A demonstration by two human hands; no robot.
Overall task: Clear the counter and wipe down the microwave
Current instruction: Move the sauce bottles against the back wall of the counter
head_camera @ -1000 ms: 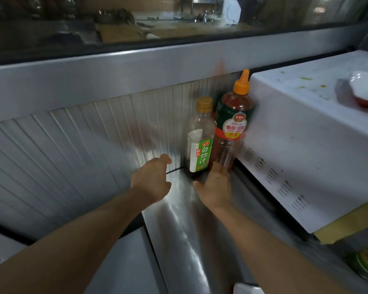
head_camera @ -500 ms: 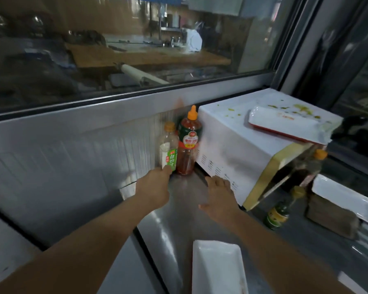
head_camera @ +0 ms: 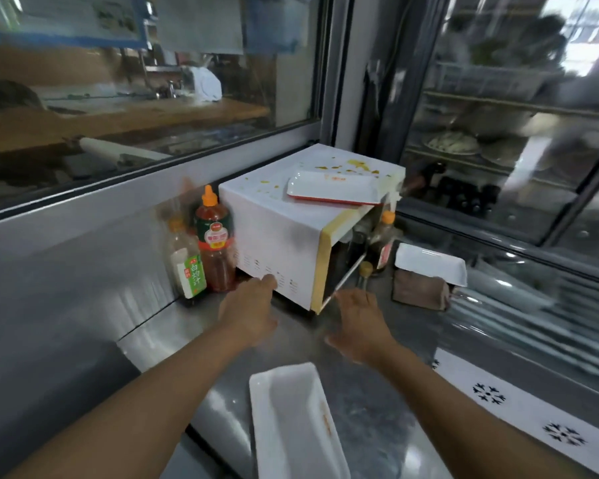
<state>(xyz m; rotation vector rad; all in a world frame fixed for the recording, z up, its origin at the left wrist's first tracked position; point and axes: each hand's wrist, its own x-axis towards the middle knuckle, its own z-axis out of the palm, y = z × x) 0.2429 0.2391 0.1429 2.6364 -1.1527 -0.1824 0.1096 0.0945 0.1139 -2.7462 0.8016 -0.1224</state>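
steel surface (head_camera: 377, 420) carries the microwave (head_camera: 277, 236) at far centre, its top stained. left hand (head_camera: 248, 311) and right hand (head_camera: 358, 326) have loose, empty grips beside it. a push could tip the tray (head_camera: 334, 188) on top.

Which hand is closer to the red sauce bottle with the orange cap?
Left. The left hand is just right of the red sauce bottle, its fingertips at the microwave's side. The right hand is farther right, by the microwave's front corner.
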